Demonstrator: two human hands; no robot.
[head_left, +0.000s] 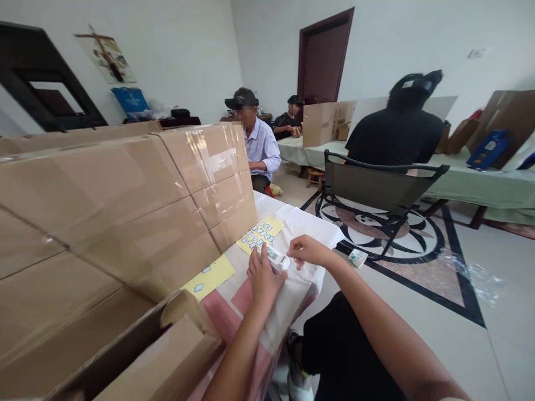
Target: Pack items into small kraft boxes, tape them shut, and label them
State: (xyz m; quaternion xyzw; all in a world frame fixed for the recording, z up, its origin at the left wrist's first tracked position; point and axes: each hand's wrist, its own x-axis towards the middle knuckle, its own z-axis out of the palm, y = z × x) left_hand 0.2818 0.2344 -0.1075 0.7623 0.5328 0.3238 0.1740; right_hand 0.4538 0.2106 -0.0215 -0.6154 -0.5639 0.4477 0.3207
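My left hand (266, 274) is wrapped around a small white box-like object (276, 258) with a dark slot at its near end and a greenish picture on top. Close to the right end of that object is my right hand (304, 252), its fingers curled and the thumb and forefinger pressed together; anything between them is too small to make out. Just beyond lies a yellow sheet (275, 225) bearing several small blue-edged white pieces (254, 234). A second yellow sheet (223, 269), with two such pieces, lies left of my left hand.
A tall cardboard partition (125, 206) runs along the left of the cloth-covered table (321, 224). An open cardboard box (167, 356) stands at the lower left. A folding chair (376, 186) and several people are across the room. A small white packet (358, 257) lies on the floor.
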